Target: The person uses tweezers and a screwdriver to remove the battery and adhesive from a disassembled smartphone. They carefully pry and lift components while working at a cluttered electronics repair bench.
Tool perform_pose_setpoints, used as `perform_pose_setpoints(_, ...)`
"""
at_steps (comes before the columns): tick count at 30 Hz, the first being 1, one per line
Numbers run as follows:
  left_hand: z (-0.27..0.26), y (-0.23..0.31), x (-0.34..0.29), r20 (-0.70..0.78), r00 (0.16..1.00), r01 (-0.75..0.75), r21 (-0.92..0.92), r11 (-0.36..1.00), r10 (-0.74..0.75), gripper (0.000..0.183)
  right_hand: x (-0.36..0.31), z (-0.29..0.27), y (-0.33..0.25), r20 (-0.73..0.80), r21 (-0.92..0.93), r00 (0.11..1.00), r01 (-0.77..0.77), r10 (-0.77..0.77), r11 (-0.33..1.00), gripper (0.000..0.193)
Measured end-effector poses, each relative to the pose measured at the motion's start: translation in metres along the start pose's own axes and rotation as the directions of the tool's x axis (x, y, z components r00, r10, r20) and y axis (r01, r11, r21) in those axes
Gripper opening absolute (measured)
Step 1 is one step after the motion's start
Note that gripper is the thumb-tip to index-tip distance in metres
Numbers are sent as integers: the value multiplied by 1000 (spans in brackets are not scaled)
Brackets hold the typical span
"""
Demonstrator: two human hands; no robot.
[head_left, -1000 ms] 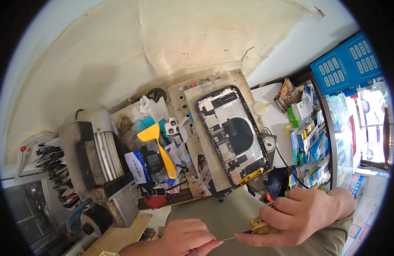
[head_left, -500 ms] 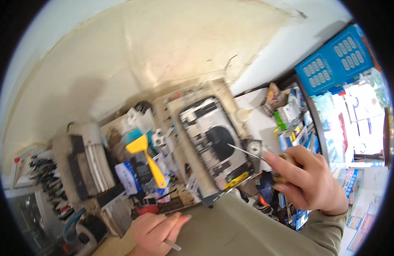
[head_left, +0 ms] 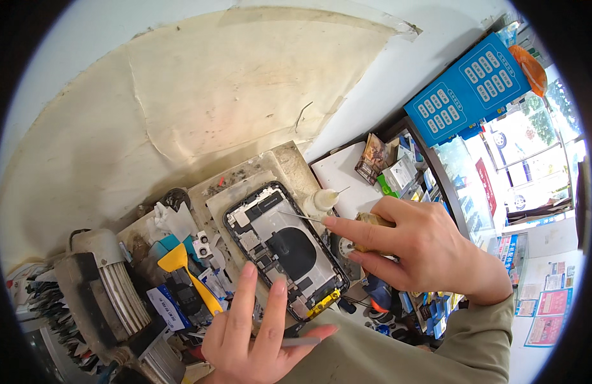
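Note:
An opened phone lies in the middle of the bench, its inner boards and a round black pad showing. My right hand grips a brownish needle-tipped bottle, partly hidden by the fingers. Its thin needle reaches over the phone's upper part; contact cannot be made out. At the phone's lower left, my left hand has two fingers stretched toward its edge. A slim grey metal tool is tucked in that hand by the thumb, its other end hidden. A yellow strip crosses the phone's lower end.
Left of the phone lie a yellow scraper and small parts. A ribbed grey machine stands farther left. A pale needle-tipped bottle stands beyond the phone. Boxes crowd the right, below a blue sign.
My left hand has moved up to the phone, its fingers spreading. The needle in my right hand has shifted from the black pad toward the phone's upper part. The view has turned somewhat.

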State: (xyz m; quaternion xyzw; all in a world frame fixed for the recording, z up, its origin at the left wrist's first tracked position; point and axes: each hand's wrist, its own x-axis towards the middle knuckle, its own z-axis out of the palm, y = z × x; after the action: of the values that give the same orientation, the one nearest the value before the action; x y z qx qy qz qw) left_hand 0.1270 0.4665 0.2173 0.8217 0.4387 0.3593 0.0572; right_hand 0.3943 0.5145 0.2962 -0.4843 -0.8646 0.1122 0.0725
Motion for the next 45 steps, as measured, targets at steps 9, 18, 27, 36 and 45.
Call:
perform_pose_setpoints(9, 11, -5, 12, -35, 999, -16, 32, 999, 17, 66, 3, -1, 1, 10, 12, 1000, 12, -13, 1000, 47)
perform_pose_setpoints(18, 6, -6, 4, 140, 990, -35, 88, 995, 23, 91, 3, 5, 6, -12, 42, 999, 34, -34, 999, 49)
perform_pose_setpoints(27, 7, -6, 4, 138, 990, -30, 74, 997, 20, 92, 3, 8, 3, -35, 100, 999, 15, -11, 995, 53)
perform_pose_setpoints(36, 7, -7, 2, 128, 991, -36, 78, 996, 26, 93, 6, 10, 1, -47, 88, 999, 24, -19, 996, 53)
perform_pose_setpoints(45, 8, -8, 1, 117, 993, -33, 62, 998, 25, 92, 4, 5, -3, -23, 50, 1000, -14, 16, 999, 51)
